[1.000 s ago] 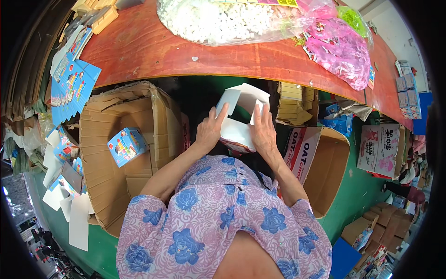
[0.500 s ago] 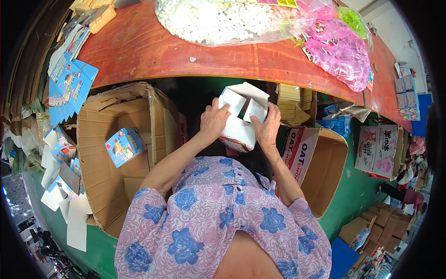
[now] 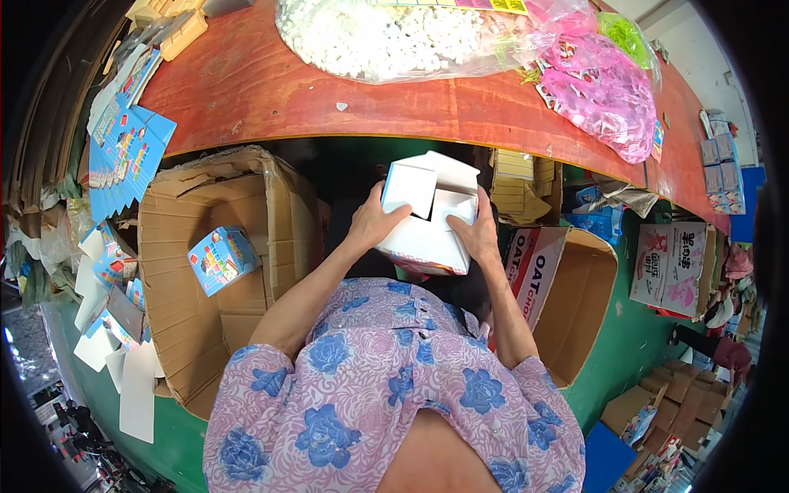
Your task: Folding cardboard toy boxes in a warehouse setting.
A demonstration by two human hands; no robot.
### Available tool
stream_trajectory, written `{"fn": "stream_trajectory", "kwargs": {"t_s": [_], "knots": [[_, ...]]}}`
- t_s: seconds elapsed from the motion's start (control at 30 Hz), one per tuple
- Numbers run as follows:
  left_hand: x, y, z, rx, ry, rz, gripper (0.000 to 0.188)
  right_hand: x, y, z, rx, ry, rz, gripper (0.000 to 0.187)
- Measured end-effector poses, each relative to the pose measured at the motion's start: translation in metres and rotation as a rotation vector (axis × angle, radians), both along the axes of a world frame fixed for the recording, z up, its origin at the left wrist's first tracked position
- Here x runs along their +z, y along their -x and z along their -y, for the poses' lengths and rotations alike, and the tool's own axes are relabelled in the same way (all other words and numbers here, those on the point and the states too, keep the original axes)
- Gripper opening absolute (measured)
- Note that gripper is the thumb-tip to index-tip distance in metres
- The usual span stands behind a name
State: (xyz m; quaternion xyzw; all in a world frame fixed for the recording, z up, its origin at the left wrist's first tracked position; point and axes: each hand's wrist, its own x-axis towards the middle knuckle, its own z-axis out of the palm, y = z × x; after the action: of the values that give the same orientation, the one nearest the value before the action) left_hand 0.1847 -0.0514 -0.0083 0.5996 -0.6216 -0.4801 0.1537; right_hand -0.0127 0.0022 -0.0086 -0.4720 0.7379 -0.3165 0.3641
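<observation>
Between my hands is a small carton (image 3: 421,243), its white flaps facing up toward me. My left hand (image 3: 375,222) grips its left side, the thumb lying on a side flap that is folded inward. On the other side my right hand (image 3: 478,232) holds the carton with the thumb pressed on the opposite flap. A dark gap shows between these two flaps, and a wider flap stands up at the far edge. A finished-looking blue printed box (image 3: 223,258) lies inside a large brown carton (image 3: 185,316) to my left.
A red-brown table (image 3: 238,103) stretches across in front, bearing a clear bag of white pieces (image 3: 386,41), a pink plastic bag (image 3: 604,99) and blue printed flat cardboard sheets (image 3: 131,152). An open cardboard box (image 3: 579,304) stands at my right. Loose flat cartons (image 3: 136,394) hang at the left.
The two side flaps have been pushed further inward and lie flatter, narrowing the gap. Both thumbs have shifted with them, and the carton has turned slightly in my hands.
</observation>
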Motion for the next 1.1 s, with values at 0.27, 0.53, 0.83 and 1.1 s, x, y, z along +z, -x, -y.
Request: {"fn": "stream_trajectory", "kwargs": {"t_s": [0.27,0.53,0.83,1.1], "knots": [[-0.020,-0.013,-0.005,0.086,-0.152,-0.045,0.081,0.009,-0.004,0.005,0.356,0.323,-0.285,0.060],[-0.014,-0.016,-0.008,0.081,-0.158,-0.026,0.080,0.031,0.002,0.012,0.438,0.234,0.325,0.027],[-0.016,-0.019,-0.008,0.039,-0.122,0.018,0.080,0.036,-0.019,0.011,0.636,0.201,-0.434,0.044],[-0.020,-0.026,0.000,0.052,-0.282,-0.345,0.080,0.047,-0.033,0.007,0.688,0.062,-0.586,0.067]]}}
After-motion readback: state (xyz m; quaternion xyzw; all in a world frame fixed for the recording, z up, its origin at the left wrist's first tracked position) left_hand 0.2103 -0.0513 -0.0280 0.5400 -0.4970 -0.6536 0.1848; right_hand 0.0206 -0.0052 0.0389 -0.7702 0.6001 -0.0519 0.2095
